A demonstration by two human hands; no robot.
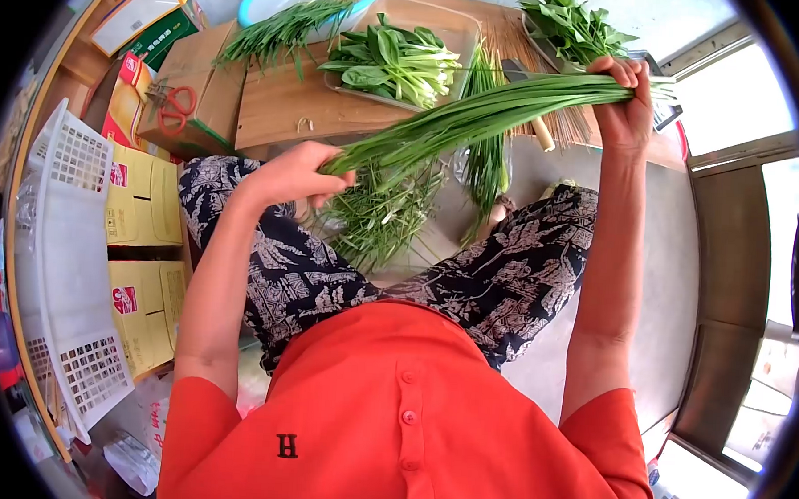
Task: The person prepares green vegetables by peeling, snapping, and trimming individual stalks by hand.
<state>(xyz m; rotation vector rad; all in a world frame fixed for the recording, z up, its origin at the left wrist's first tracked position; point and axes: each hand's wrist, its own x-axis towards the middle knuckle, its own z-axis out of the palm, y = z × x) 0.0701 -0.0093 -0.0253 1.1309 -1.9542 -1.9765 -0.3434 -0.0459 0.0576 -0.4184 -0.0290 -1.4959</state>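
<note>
Your right hand [627, 108] is raised over the right part of the tabletop [276, 110], its fingers folded closed around a bunch of long green leaves [476, 119] near the pale ends, which stick out past your fist. Your left hand [297, 175] is at the other end of that bunch, just off the near edge of the tabletop toward the left; your fingers and thumb are partly curled at the leaf tips, though you cannot tell from this view how firmly they grip. The bunch stretches between your hands, slanting across the tabletop's near edge in the air.

Below it, loose green trimmings [379, 217] lie in a heap between your knees. A second bunch of thin leaves [487, 169] hangs over the near edge, right of the middle. Beside it, a knife handle [543, 134] points toward you.

Toward the far edge, a clear tray [467, 40] holds broad-leaved greens [399, 62] with pale stems. At the far left corner is a blue-rimmed basin [243, 11], with more thin leaves [289, 29] lying across its rim. Dark leafy greens [578, 30] are piled at the far right corner. Left of the tabletop, red-handled scissors [177, 108] are against a cardboard box [212, 90].
</note>
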